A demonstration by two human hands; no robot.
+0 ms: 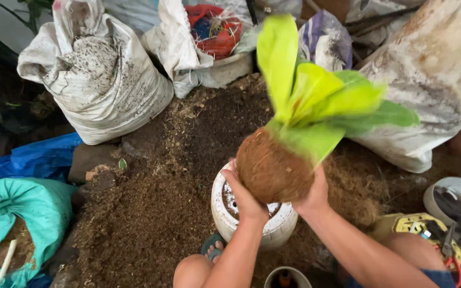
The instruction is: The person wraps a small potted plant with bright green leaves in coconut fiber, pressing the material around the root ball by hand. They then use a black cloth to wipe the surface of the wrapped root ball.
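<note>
Both hands hold a young plant with broad yellow-green leaves (316, 101) by its round brown root ball of fibrous soil (273, 170), lifted just above a squat white ceramic pot (252, 221). The left hand (244, 194) cups the root ball from the pot's left side, its grip closed against the fibres; the right hand (315, 193) presses on from the opposite side, its grip likewise closed on the ball. The leaves lean up and away from the pot (they are blurred, so fine detail cannot be told).

The pot stands on a heap of loose brown potting mix (150, 213) spread over the ground, and dark soil shows inside its mouth under the root ball. Beyond the pot, to its far left, a dirty white woven sack (102, 85) sits open with speckled grey mix inside. Straight behind the pot a second white sack (188, 48) holds red and blue plastic netting (214, 29). To the pot's left lie a blue plastic sheet (33, 157) and a teal bag (22, 213) of brown fibre. To its right are a large stained grey-white sack (433, 80) and a yellow tool case (417, 224). Bare knees and a sandalled foot (214, 248) show just in front of the pot.
</note>
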